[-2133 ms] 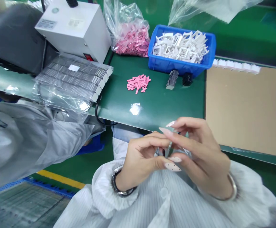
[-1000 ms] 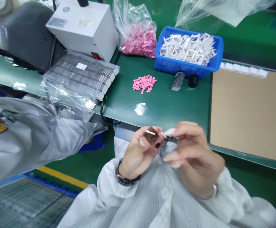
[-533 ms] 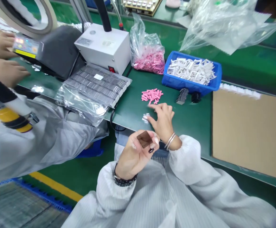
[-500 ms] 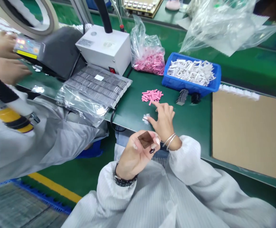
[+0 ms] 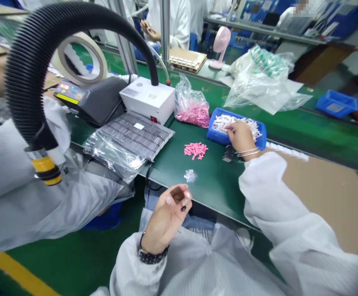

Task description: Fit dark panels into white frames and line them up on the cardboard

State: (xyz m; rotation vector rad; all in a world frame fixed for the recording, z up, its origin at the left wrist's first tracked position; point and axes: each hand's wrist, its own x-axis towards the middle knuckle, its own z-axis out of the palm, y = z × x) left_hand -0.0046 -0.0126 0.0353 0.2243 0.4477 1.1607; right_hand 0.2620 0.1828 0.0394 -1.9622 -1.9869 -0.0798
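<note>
My left hand point(image 5: 166, 218) is closed, holding a small brown square plate point(image 5: 177, 195) between thumb and fingers, just in front of the table edge. Over a blue bin point(image 5: 212, 135), my right hand point(image 5: 243, 136) has its thumb and fingertips drawn together among white plastic pieces point(image 5: 223, 123). Whether a piece is between those fingertips is too small to make out. A pile of pink strips point(image 5: 195, 150) lies on the green table, with a small heap of clear film bits point(image 5: 190, 176) nearer me. A stack of dark plates point(image 5: 227, 153) stands beside the bin, partly behind my right hand.
A bag of pink strips point(image 5: 192, 113) leans near a white machine box point(image 5: 149, 100). Left of it lie a bagged tray of grey parts point(image 5: 129, 135) and a tape dispenser point(image 5: 100, 98). A black hose point(image 5: 21, 74) arches before a co-worker's sleeve. Cardboard point(image 5: 326, 193) covers the right side.
My right hand has moved from beside the pink strips and clear bits to the white pieces in the bin. My left hand keeps the brown plate. The view has tilted up.
</note>
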